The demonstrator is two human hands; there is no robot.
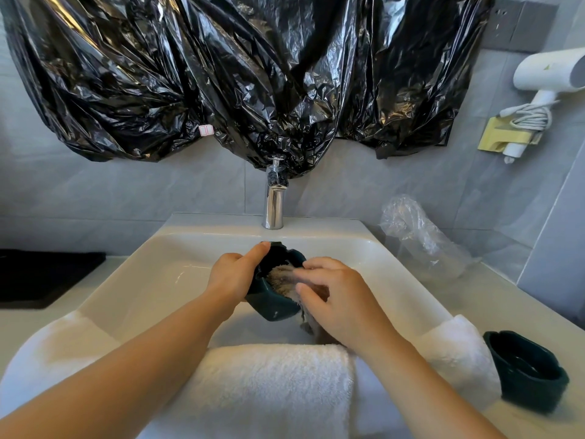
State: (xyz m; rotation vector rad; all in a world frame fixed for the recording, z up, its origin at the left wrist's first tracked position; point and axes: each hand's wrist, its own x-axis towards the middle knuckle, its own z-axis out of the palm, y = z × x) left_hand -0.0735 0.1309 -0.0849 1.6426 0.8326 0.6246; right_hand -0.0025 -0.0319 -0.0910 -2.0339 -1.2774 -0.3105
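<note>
A dark green cup is held over the basin of a white sink, just in front of the chrome faucet and clear of the basin floor. The cup is tilted: its long axis runs from the base, low and near the person, up to the mouth at the far side, and the opening is turned up and to the right. It is gripped by the left hand, thumb laid along the far rim, other fingers hidden behind the wall. A grey-brown cloth is stuffed into the mouth and pinched by the right hand, fingers curled together on it and blurred; a loose end is seen hanging under that hand. A folded white towel is draped over the near rim. A second green cup is seen on the counter at right, well apart. Black plastic bags are hung on the wall above.
</note>
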